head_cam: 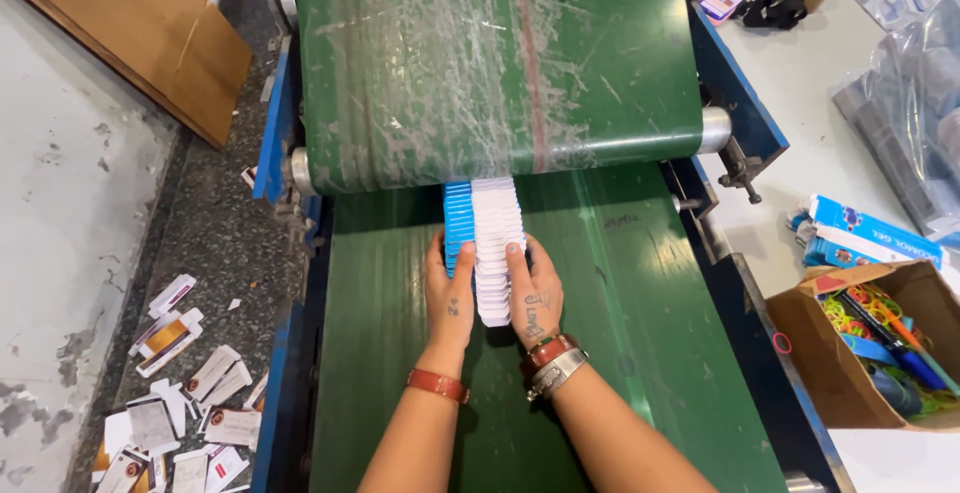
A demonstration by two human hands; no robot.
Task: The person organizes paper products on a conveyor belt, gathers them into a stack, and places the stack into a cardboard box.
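Observation:
A row of flat blue-and-white folded cartons (487, 243), overlapped like shingles, lies on the lower green conveyor belt (620, 353) and comes out from under the upper belt (500, 63). My left hand (449, 291) presses against the row's left side, fingers flat along the blue edges. My right hand (533, 293) presses its right side, so the cartons are squeezed between both palms. A red-brown band circles each wrist, and the right wrist has a metal bracelet too.
Blue machine frame rails (275, 143) flank the belts. Discarded cartons (180, 393) litter the floor at left, beside a brown cardboard sheet (150, 23). At right, a white table (800, 83) holds tape rolls, plastic bags, blue boxes (870, 238) and an open cardboard box of rubber bands and pens (880, 343).

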